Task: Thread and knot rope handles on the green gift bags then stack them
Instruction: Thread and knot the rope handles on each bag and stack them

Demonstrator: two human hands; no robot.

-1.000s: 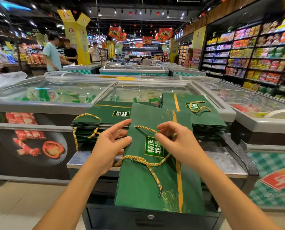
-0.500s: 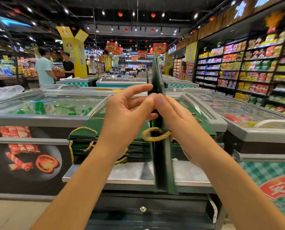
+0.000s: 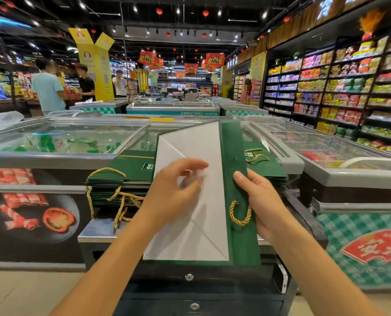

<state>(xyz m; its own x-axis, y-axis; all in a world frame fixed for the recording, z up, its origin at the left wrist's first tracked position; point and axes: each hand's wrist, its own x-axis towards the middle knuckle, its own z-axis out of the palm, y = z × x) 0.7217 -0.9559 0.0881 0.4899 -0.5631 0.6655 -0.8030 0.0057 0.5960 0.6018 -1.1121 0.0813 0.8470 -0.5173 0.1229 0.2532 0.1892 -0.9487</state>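
Green gift bag (image 3: 240, 236), long axis pointing away, gripped by right hand (image 3: 260, 199); left hand (image 3: 174, 195) loose.

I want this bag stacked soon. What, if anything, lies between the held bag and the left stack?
Nothing visible: the held bag sits just right of the left stack, partly overlapping it, with only the left hand across it.
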